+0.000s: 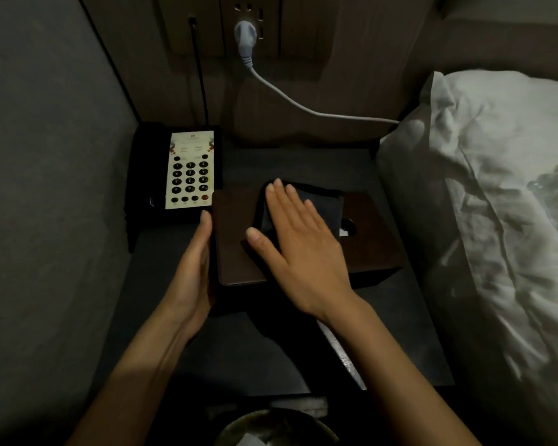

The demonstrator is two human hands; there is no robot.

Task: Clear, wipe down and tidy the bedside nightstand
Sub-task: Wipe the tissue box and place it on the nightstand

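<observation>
The right hand (298, 243) lies flat, fingers straight and slightly spread, pressing a dark cloth (316, 207) onto the top of a brown wooden box (236, 226). It grips nothing — the palm and fingers simply bear down on the cloth, whose far edge shows beyond the fingertips. The left hand (195, 268) is also open, fingers straight and held together, laid edge-on against the box's left side; its fingertips reach up near the lower edge of the telephone.

The box sits on the dark table (258, 355), roughly at its middle, with a round hole (348, 226) in its top just right of the right hand. A black telephone (181, 172) with a pale keypad panel stands at the table's back-left corner, its near-right corner just beside the box. A thin black cable (200, 75) rises from behind it up the wall.

On the wall panel above, a grey plug (245, 37) sits in a socket, and its pale cord (303, 107) runs down and right toward the bed. A white pillow (484, 149) and rumpled white bedding lie just beside the table's right edge. At the bottom of the view, near the person, the rim of a round bin (281, 426) shows, with something pale inside — too dim to tell what
</observation>
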